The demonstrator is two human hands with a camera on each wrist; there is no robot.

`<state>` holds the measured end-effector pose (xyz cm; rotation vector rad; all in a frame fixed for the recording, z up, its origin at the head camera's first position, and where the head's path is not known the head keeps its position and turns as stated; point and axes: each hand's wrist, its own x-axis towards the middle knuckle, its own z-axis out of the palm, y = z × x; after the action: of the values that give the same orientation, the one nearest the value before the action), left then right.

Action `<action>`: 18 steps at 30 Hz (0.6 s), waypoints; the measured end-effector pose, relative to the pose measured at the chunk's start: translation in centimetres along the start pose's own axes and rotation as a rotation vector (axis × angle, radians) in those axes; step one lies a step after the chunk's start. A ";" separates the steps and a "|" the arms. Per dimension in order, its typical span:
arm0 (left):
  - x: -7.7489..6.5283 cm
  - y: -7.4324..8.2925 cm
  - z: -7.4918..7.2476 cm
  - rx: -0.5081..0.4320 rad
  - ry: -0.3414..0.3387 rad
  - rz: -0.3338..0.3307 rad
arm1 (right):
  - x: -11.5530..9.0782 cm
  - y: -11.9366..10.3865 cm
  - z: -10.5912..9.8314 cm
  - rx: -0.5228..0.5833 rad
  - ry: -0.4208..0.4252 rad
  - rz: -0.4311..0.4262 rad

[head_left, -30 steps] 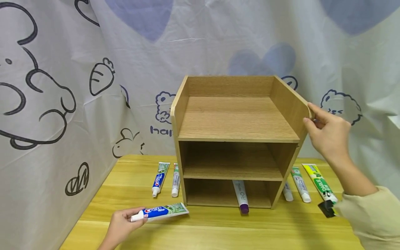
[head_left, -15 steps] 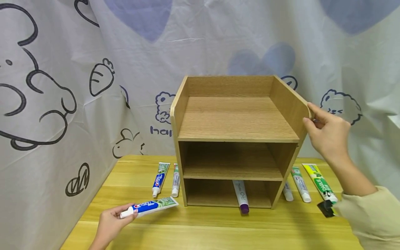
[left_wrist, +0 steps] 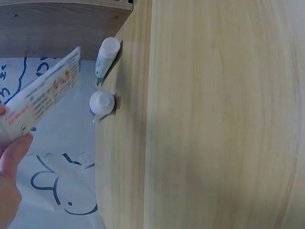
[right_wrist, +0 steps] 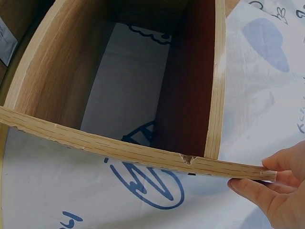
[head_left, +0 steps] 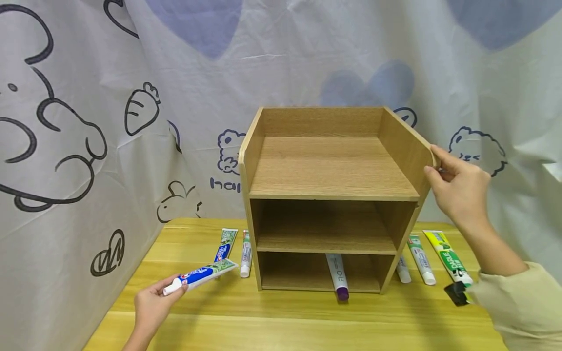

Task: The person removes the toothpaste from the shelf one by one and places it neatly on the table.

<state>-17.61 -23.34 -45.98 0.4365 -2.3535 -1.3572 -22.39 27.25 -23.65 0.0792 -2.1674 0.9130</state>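
Observation:
My left hand (head_left: pixel 151 303) pinches a blue, green and white toothpaste tube (head_left: pixel 199 277) near its white cap, holding it above the table with its flat end pointing right. In the left wrist view the printed white back of that toothpaste tube (left_wrist: pixel 45 95) shows. Part of a matching toothpaste tube (head_left: pixel 225 243) lying on the table is hidden behind it. A wooden shelf unit (head_left: pixel 333 168) stands in the middle. My right hand (head_left: pixel 461 187) grips the front edge of its right side panel, thumb and fingers on either side, as the right wrist view (right_wrist: pixel 281 183) also shows.
A grey tube with a purple cap (head_left: pixel 339 278) lies in the bottom compartment, cap sticking out. Another tube (head_left: pixel 246 256) lies left of the shelf. To its right lie a yellow-green tube (head_left: pixel 448 256), a green-white tube (head_left: pixel 422 261) and a partly hidden white-capped tube (head_left: pixel 403 271).
My left hand has moved left and slightly away from me with the toothpaste tube, which now overlaps the matching tube in the head view. My right hand keeps its grip on the shelf panel.

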 end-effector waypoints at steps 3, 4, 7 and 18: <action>0.1 0.1 0.3 -0.020 0.064 -0.001 | -0.1 0.0 0.0 0.005 0.003 -0.001; 0.2 0.1 0.4 -0.025 0.086 0.004 | -0.1 0.0 0.0 0.006 0.003 -0.001; 0.4 0.2 0.8 -0.044 0.164 0.022 | -0.1 0.1 0.0 -0.005 -0.001 0.006; 1.7 0.2 2.8 -0.112 0.299 0.073 | -0.1 0.1 0.0 -0.003 0.020 -0.015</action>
<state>-20.47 -21.98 -46.80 0.4787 -2.0224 -1.2836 -22.42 27.32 -23.79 0.0846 -2.1472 0.8981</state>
